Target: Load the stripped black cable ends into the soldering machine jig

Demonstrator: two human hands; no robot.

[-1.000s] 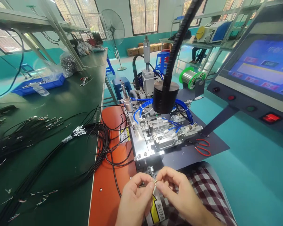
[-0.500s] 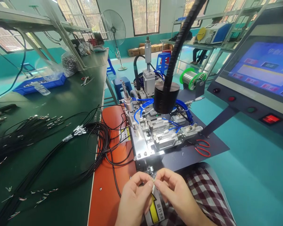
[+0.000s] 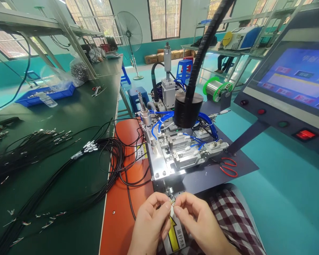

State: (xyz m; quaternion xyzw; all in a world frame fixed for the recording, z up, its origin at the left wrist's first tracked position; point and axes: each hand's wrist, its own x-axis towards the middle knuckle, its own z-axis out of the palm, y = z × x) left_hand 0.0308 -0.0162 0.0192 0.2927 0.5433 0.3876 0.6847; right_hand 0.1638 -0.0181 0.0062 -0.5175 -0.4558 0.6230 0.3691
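Head view: my left hand (image 3: 151, 221) and right hand (image 3: 199, 221) meet just in front of the fixture (image 3: 175, 152), above the yellow arrow label (image 3: 175, 235). Each pinches the small wire end (image 3: 172, 202) between thumb and forefinger. Over the last second my fingertips draw closer and the pale tip shows less, so I judge the fine work on it continues. The black cables (image 3: 69, 166) lie apart at left.
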